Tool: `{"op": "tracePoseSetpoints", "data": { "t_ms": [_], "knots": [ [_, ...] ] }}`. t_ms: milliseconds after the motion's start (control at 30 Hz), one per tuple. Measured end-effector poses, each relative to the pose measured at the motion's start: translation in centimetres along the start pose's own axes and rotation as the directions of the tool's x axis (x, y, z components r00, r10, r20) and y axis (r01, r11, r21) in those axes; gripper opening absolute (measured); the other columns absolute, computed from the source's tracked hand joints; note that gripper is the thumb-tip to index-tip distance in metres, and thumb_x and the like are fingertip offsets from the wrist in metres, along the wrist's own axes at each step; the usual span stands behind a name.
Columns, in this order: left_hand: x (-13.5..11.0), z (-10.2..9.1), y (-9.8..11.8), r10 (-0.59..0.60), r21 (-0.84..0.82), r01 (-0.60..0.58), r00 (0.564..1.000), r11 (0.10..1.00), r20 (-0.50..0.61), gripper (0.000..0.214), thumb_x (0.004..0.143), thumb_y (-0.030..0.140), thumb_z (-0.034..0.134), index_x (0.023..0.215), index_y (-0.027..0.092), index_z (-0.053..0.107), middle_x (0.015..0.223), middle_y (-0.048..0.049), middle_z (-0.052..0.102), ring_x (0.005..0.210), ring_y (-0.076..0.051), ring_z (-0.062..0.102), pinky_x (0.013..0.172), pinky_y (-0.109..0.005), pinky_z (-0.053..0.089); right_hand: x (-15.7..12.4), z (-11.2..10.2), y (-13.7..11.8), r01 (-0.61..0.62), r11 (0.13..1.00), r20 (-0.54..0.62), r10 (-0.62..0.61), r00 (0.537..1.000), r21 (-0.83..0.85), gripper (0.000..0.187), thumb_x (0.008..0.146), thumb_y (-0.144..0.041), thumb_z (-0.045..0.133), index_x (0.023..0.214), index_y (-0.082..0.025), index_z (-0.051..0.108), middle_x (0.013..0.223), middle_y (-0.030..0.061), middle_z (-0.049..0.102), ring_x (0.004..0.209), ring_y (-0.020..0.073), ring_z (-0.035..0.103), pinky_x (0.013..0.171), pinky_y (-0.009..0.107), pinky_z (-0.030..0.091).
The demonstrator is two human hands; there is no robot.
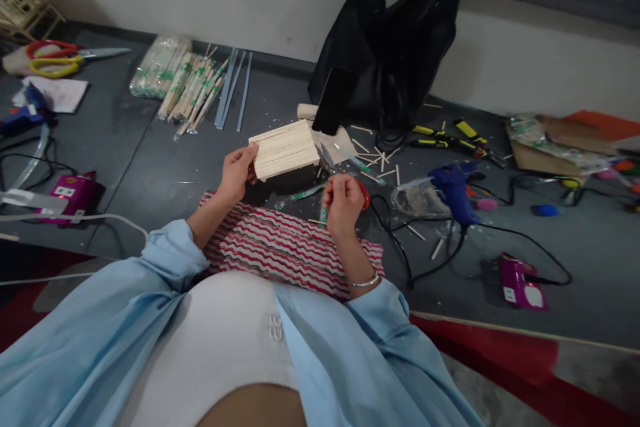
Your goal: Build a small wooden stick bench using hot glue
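Observation:
My left hand point(238, 172) grips the left edge of a flat panel of pale wooden sticks point(286, 148), holding it up over the dark floor. My right hand point(343, 203) is closed round the red handles of a pair of scissors point(345, 170), whose blades point up toward the panel's right end. A red-and-white striped cloth point(280, 247) lies under both hands, across my lap. Loose cut stick pieces point(375, 160) are scattered just beyond the scissors.
A black bag point(385, 53) stands behind the panel. Packs of chopsticks point(185, 83) lie at the back left, with red-and-yellow scissors point(55, 59). A blue glue gun point(453, 190), cables, yellow-handled tools point(450, 137) and purple plug blocks point(520, 280) lie right.

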State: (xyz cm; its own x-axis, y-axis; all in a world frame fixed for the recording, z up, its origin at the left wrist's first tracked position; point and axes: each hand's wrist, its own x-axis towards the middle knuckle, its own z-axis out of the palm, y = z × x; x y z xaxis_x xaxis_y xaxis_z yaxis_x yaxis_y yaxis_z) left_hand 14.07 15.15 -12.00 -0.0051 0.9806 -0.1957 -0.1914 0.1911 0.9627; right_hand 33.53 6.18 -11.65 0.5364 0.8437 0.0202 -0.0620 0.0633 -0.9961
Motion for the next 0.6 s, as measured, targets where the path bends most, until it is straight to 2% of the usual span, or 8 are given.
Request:
{"op": "tracePoseSetpoints", "data": {
  "t_ms": [167,433,600],
  "knots": [
    [-0.1,0.0,0.1,0.005,-0.019,-0.005,1.000,1.000,0.022,0.054,0.075,0.063,0.072,0.055,0.021,0.044,0.044,0.0081,0.035,0.033,-0.004,0.026,0.030,-0.021,0.025,-0.1,0.1,0.4,0.007,1.000,-0.011,-0.008,1.000,-0.010,0.027,0.083,-0.048,0.069,0.089,-0.023,0.063,0.068,-0.0064,0.060,0.048,0.0056,0.052,0.039,0.017,0.039],
    [-0.1,0.0,-0.1,0.009,-0.026,-0.008,0.999,1.000,0.036,0.055,0.072,0.065,0.073,0.055,0.022,0.044,0.044,0.0081,0.035,0.033,-0.004,0.028,0.030,-0.020,0.025,-0.1,0.0,0.8,0.055,0.998,0.038,-0.055,0.998,-0.003,0.017,0.084,-0.035,0.063,0.097,-0.024,0.066,0.076,-0.0047,0.063,0.055,0.0073,0.056,0.043,0.019,0.046],
    [-0.3,0.2,-0.1,0.001,-0.003,-0.001,1.000,1.000,0.024,0.052,0.074,0.062,0.072,0.056,0.021,0.047,0.044,0.0079,0.037,0.034,-0.004,0.029,0.030,-0.020,0.025,-0.1,0.1,1.4,0.029,0.999,0.104,-0.030,0.994,0.016,0.030,0.076,-0.026,0.069,0.105,-0.025,0.065,0.086,-0.0030,0.063,0.064,0.0090,0.060,0.044,0.018,0.049]
  ]
}}
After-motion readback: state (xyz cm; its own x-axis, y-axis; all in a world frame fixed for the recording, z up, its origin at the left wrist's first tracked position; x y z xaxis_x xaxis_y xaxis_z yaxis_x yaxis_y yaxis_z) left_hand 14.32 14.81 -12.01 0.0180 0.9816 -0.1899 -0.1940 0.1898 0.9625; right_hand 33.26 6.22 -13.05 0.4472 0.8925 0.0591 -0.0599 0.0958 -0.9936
